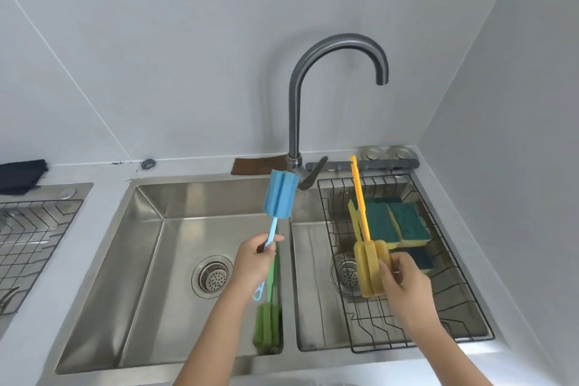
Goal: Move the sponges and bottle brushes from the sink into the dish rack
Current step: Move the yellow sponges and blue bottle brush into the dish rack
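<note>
My left hand [255, 260] grips the thin handle of a blue bottle brush [280, 193], foam head up, above the left sink basin [150, 260]. A green bottle brush [268, 324] leans against that basin's right wall, head down. My right hand [404, 279] holds the foam head of a yellow bottle brush [371, 266], its orange handle pointing up and away, over the black wire dish rack [470, 301] set in the right basin. Several yellow-and-green sponges [398, 221] lie in the rack's far part.
A grey gooseneck faucet [313, 78] rises between the basins, its lever pointing forward. A second wire rack [28, 238] sits at the left on the counter. A dark cloth [20, 174] lies at the far left, a brown pad [260, 165] behind the sink.
</note>
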